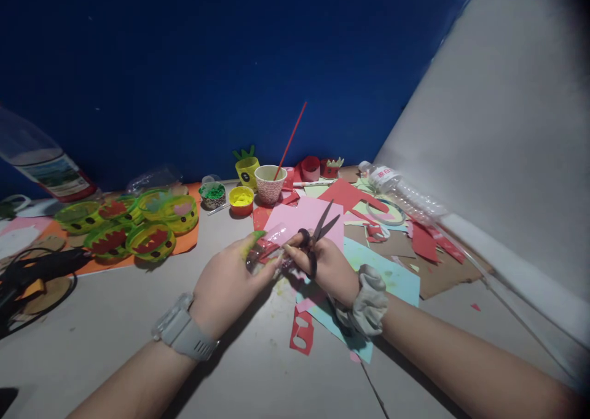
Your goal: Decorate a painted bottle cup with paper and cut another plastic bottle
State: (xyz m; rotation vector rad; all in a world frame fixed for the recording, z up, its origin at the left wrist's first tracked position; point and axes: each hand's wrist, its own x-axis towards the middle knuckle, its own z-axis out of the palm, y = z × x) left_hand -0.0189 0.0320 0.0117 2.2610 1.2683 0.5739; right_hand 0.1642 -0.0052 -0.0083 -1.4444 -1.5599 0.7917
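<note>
While scissors [317,234] gape, plastic [276,234] in left grip [229,282]

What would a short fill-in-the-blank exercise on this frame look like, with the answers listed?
The right hand holds open ____ beside the transparent plastic piece in the left hand.
A pale scrunchie is worn on the ____ wrist.
A red stick leans in a patterned ____.
The contents of the small red-sided tub are coloured ____.

Missing words: scissors; right; cup; yellow.

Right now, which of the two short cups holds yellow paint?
The red-walled cup beside the tall cup with the red stick; the dark patterned cup holds green.
</note>
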